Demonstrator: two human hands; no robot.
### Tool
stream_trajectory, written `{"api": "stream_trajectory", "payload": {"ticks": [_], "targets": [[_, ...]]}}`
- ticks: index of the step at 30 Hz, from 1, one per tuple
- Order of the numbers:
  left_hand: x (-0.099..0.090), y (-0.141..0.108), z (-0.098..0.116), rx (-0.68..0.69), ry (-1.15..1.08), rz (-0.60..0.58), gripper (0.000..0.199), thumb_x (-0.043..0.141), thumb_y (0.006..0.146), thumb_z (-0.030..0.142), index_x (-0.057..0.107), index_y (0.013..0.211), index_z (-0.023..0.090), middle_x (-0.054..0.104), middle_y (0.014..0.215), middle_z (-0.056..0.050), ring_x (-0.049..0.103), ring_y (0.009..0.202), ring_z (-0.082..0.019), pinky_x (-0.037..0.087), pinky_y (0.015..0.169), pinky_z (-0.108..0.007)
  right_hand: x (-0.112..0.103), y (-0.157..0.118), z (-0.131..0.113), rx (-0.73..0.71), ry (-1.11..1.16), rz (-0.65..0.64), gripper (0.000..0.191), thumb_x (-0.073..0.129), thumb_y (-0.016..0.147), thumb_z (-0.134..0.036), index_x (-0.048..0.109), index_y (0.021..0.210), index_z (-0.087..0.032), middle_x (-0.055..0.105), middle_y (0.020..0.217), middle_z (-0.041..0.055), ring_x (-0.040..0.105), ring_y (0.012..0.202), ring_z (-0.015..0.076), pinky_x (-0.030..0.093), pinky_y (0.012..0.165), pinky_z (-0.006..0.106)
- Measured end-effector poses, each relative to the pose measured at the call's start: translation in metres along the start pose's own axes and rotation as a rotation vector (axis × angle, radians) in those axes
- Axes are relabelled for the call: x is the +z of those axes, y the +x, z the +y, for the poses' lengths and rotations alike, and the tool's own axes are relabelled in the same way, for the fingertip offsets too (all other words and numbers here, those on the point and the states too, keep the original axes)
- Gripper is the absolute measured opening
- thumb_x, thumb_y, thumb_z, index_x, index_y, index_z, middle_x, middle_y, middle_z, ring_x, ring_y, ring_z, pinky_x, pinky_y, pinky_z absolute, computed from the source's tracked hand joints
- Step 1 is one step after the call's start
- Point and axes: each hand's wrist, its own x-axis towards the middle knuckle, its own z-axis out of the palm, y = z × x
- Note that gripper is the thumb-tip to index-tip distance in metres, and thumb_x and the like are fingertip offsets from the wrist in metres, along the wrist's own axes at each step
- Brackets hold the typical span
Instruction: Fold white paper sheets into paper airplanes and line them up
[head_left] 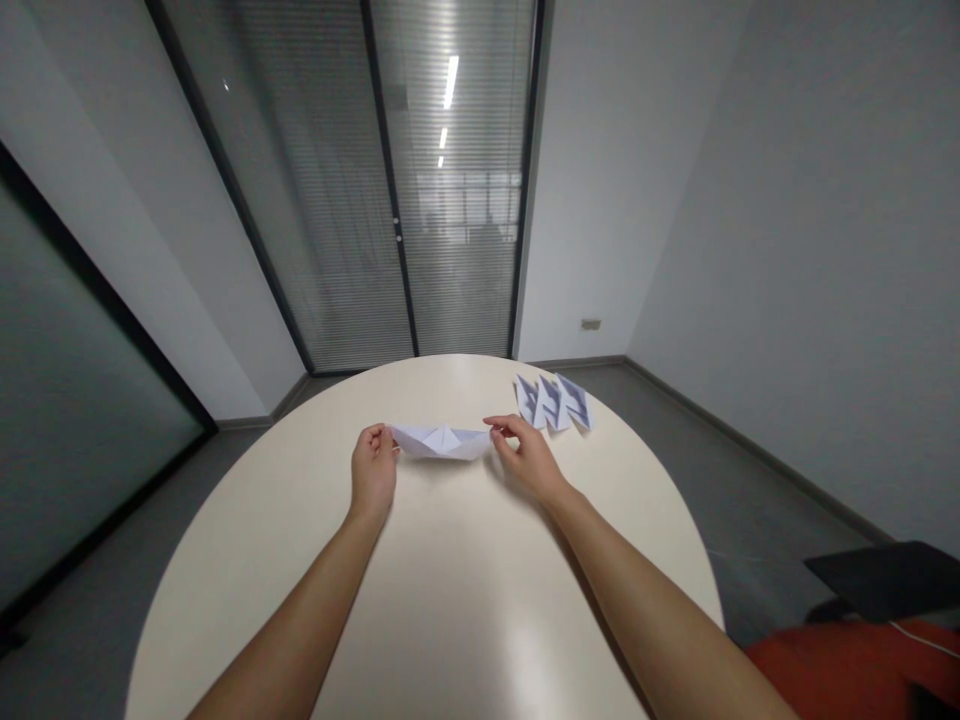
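Note:
A folded white paper boat is stretched sideways between my hands, just over the table, with its small peak in the middle. My left hand pinches its left tip between thumb and fingers. At the right tip, my right hand has its thumb and a finger closed on the paper, while the index finger reaches out above. Beyond my right hand, three more folded paper boats stand side by side in a row near the table's far right edge.
The round cream table fills the middle of the view. Behind it are glass panels with blinds in dark frames. A red chair seat and a black flat panel are at the lower right.

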Motion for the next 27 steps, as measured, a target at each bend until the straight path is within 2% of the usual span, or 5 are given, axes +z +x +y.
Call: {"api": "stream_trajectory", "payload": {"ticks": [7, 12, 19, 23, 27], "targets": [[-0.002, 0.004, -0.002, -0.012, 0.035, 0.058, 0.022, 0.055, 0.09, 0.04, 0.059, 0.096, 0.02, 0.068, 0.092, -0.004, 0.068, 0.086, -0.018, 0.053, 0.081, -0.032, 0.0, 0.0, 0.002, 0.018, -0.012, 0.02, 0.027, 0.052, 0.098, -0.031, 0.07, 0.117, -0.022, 0.071, 0.111, 0.0083, 0.064, 0.092, 0.0198, 0.051, 0.08, 0.033], [-0.007, 0.004, -0.004, 0.064, 0.37, 0.039, 0.019, 0.051, 0.089, 0.037, 0.059, 0.091, 0.021, 0.068, 0.085, -0.004, 0.066, 0.083, -0.021, 0.051, 0.079, -0.033, 0.001, 0.001, 0.006, 0.078, -0.047, 0.021, 0.026, 0.052, 0.095, -0.026, 0.072, 0.111, -0.022, 0.072, 0.109, 0.0073, 0.065, 0.09, 0.0192, 0.051, 0.077, 0.031], [-0.015, -0.004, 0.0, 0.134, 0.784, -0.109, 0.015, 0.055, 0.085, 0.032, 0.063, 0.076, 0.024, 0.071, 0.078, -0.008, 0.068, 0.083, -0.03, 0.049, 0.078, -0.039, -0.002, 0.001, 0.009, 0.216, -0.161, -0.114, 0.029, 0.052, 0.085, -0.011, 0.078, 0.095, -0.019, 0.075, 0.092, 0.0059, 0.064, 0.077, 0.0188, 0.049, 0.077, 0.032], [-0.014, -0.01, 0.007, 0.267, 0.971, -0.181, 0.017, 0.055, 0.085, 0.028, 0.069, 0.091, 0.022, 0.074, 0.092, -0.012, 0.069, 0.095, -0.033, 0.05, 0.088, -0.044, -0.002, -0.001, 0.012, 0.185, -0.153, -0.159, 0.033, 0.051, 0.083, -0.009, 0.079, 0.096, -0.02, 0.075, 0.093, 0.0058, 0.064, 0.078, 0.0185, 0.049, 0.079, 0.032], [-0.007, -0.02, 0.017, 0.555, 0.886, -0.243, 0.04, 0.055, 0.083, 0.018, 0.066, 0.122, 0.02, 0.069, 0.125, -0.015, 0.06, 0.122, -0.034, 0.043, 0.11, -0.05, -0.002, -0.001, 0.015, 0.163, -0.177, -0.163, 0.033, 0.051, 0.084, -0.011, 0.079, 0.099, -0.021, 0.075, 0.095, 0.0057, 0.064, 0.081, 0.0189, 0.049, 0.08, 0.032]]}}
